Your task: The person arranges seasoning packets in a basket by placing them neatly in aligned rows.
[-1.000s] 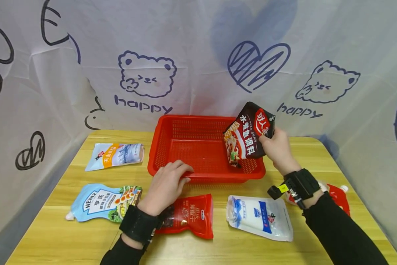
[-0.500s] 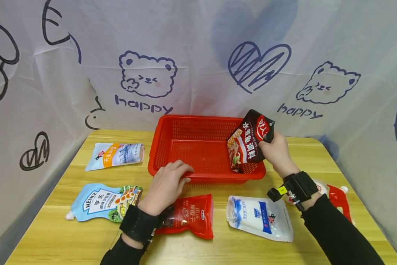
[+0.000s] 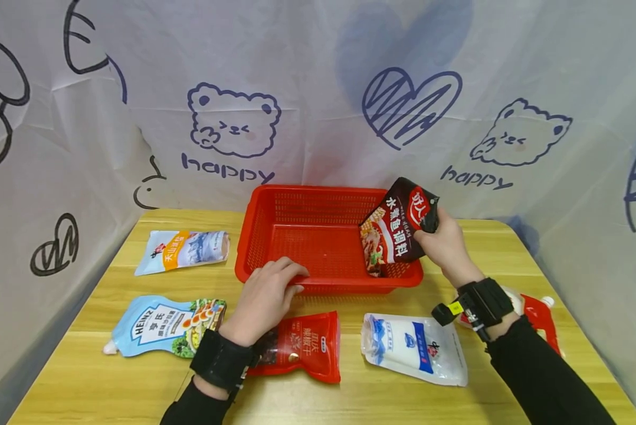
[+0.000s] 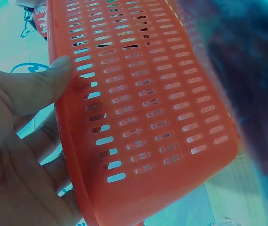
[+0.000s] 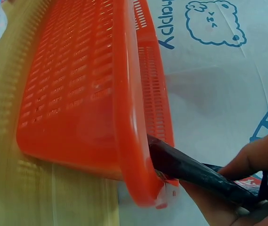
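Note:
My right hand point(image 3: 448, 243) pinches the upper right corner of a black seasoning packet point(image 3: 397, 227) between thumb and fingers. The packet leans, its lower end inside the right end of a red plastic basket point(image 3: 318, 282). In the right wrist view the dark packet point(image 5: 185, 167) passes over the basket's rim. My left hand point(image 3: 265, 298) holds the basket's front rim. In the left wrist view the thumb of the left hand point(image 4: 25, 132) lies against the perforated outer wall point(image 4: 143, 103), while the fingers are over the rim. The packet's bottom edge is partly inside the basket.
On the wooden table lie a light blue and orange pouch point(image 3: 182, 251), a blue Heinz pouch point(image 3: 164, 324), a red bag point(image 3: 310, 348) under the left wrist, a white and blue pouch point(image 3: 413, 348), and a red spouted pouch point(image 3: 541, 316) partly behind the right wrist. A drawn-on white cloth point(image 3: 318, 118) hangs behind.
The black packet and right hand have sunk slightly, putting the packet's lower end deeper into the basket. The left hand keeps its hold on the rim.

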### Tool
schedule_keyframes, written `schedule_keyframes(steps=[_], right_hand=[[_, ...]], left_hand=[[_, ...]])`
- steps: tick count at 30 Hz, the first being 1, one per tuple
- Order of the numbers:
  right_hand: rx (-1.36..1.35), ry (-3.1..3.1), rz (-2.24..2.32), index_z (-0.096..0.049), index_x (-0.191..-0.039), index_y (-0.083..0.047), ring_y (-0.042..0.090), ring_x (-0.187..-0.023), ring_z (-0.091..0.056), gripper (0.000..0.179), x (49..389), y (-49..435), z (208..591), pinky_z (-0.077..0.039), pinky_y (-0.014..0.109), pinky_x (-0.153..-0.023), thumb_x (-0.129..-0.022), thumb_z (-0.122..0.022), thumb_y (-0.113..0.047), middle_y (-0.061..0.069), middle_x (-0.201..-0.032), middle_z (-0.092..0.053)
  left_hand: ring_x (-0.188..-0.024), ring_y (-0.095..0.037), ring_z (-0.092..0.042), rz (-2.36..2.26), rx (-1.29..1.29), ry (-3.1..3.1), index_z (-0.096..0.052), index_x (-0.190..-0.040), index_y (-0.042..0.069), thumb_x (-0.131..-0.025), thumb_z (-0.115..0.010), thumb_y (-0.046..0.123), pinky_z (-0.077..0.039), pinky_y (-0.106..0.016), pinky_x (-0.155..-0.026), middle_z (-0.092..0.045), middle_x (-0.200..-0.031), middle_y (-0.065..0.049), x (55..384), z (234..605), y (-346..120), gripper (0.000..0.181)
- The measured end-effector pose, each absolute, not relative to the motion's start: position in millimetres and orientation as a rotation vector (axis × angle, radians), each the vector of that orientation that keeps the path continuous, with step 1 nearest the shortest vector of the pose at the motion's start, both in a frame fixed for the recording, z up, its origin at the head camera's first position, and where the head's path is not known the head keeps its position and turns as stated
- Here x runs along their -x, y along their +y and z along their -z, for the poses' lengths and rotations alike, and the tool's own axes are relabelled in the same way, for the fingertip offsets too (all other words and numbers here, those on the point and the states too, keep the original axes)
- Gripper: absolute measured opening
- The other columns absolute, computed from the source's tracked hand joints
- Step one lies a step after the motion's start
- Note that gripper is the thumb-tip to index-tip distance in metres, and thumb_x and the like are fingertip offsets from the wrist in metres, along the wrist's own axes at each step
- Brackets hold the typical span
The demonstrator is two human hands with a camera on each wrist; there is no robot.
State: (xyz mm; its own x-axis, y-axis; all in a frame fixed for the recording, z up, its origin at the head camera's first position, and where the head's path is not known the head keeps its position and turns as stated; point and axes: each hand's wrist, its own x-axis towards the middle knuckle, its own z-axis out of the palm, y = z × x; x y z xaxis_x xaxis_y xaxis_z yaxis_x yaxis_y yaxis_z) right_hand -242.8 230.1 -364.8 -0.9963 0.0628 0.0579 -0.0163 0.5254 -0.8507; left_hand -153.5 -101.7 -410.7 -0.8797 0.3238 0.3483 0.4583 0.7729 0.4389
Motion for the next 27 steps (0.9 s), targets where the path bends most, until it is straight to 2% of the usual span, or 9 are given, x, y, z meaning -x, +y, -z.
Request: schedule_keyframes(steps=[7,12,17,21,27], right_hand=[[0.002,-2.678,-1.569,-0.018,-0.164,-0.002,0.047,-0.132,-0.055,0.080,233.2,235.5,359.6,-0.050,0.057,-0.105,-0.098,-0.063,-0.007,0.030,-0.156,-0.043],[-0.052,-2.690,-1.497,-0.015,-0.166,-0.008,0.047,-0.140,-0.047,0.084,223.5,241.7,354.3,-0.049,0.059,-0.105,-0.100,-0.067,-0.017,0.024,-0.164,-0.033],[-0.188,-2.637,-1.361,-0.021,-0.165,-0.008,0.045,-0.142,-0.046,0.079,211.1,247.6,351.5,-0.047,0.060,-0.107,-0.102,-0.066,-0.023,0.017,-0.166,-0.033],[-0.268,-2.564,-1.272,-0.027,-0.164,-0.012,0.042,-0.143,-0.046,0.074,200.7,249.0,349.0,-0.042,0.062,-0.112,-0.102,-0.067,-0.021,0.014,-0.165,-0.037],[-0.329,-2.453,-1.090,-0.036,-0.162,-0.020,0.038,-0.142,-0.048,0.071,185.3,254.3,349.2,-0.043,0.061,-0.111,-0.100,-0.069,-0.016,0.010,-0.162,-0.043]], left_hand=[[-0.094,-0.025,-0.062,0.783,0.614,-2.717,-0.075,-0.115,0.012,-0.088,-0.083,0.010,-0.052,-0.039,-0.082,-0.070,-0.108,-0.004,153.7,409.3,-101.4,0.027],[-0.095,-0.025,-0.062,0.793,0.601,-2.728,-0.075,-0.115,0.012,-0.088,-0.083,0.010,-0.052,-0.041,-0.085,-0.070,-0.109,-0.004,152.8,408.1,-101.4,0.028],[-0.096,-0.025,-0.062,0.787,0.594,-2.728,-0.075,-0.114,0.012,-0.088,-0.083,0.010,-0.053,-0.043,-0.087,-0.070,-0.108,-0.003,152.9,408.8,-101.3,0.027],[-0.096,-0.026,-0.063,0.781,0.597,-2.721,-0.075,-0.113,0.012,-0.088,-0.083,0.009,-0.053,-0.043,-0.086,-0.070,-0.107,-0.003,153.0,409.1,-101.5,0.027],[-0.095,-0.025,-0.062,0.788,0.609,-2.716,-0.075,-0.114,0.012,-0.088,-0.083,0.008,-0.053,-0.042,-0.084,-0.070,-0.107,-0.003,153.1,409.0,-101.0,0.027]])
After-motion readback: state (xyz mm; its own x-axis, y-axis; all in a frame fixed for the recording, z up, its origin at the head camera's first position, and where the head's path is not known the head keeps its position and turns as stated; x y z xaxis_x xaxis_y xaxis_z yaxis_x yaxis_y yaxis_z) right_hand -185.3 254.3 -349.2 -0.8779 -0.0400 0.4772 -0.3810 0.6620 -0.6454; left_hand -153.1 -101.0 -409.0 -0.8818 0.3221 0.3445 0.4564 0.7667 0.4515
